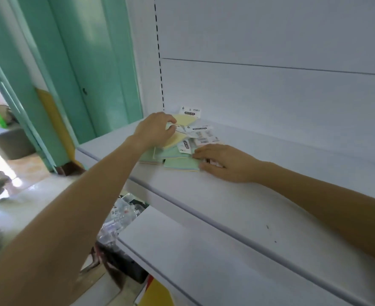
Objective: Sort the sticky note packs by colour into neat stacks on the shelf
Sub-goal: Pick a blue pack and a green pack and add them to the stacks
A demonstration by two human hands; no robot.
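The pile of sticky note packs [182, 149] lies loose and overlapping on a smooth white shelf [237, 202], close against the flat white back panel [270, 91] behind it. A slotted upright [160, 62] rises just behind the pile's left corner, and a glossy teal door [94, 74] stands well to the left of it. Below the pile there is a second white shelf [204, 261] and a heap of clear-wrapped goods [122, 215]. The left hand [158, 129] reaches in over the pile's left side and hides part of it. Its fingers are curled, and thumb and fingertips pinch the edge of the upper yellow pack [185, 120]. The right hand [224, 163] lies flat at the pile's right edge with fingers straight, the tips touching the nearest green pack [181, 164] and covering something there I cannot make out. The packs are thin square pads in clear wrap with white printed header cards [201, 134]. I count two yellow ones, the lower yellow pack [175, 139] sitting just in front of the pinched one, and what looks like three green ones, though the overlap makes that count unsure.
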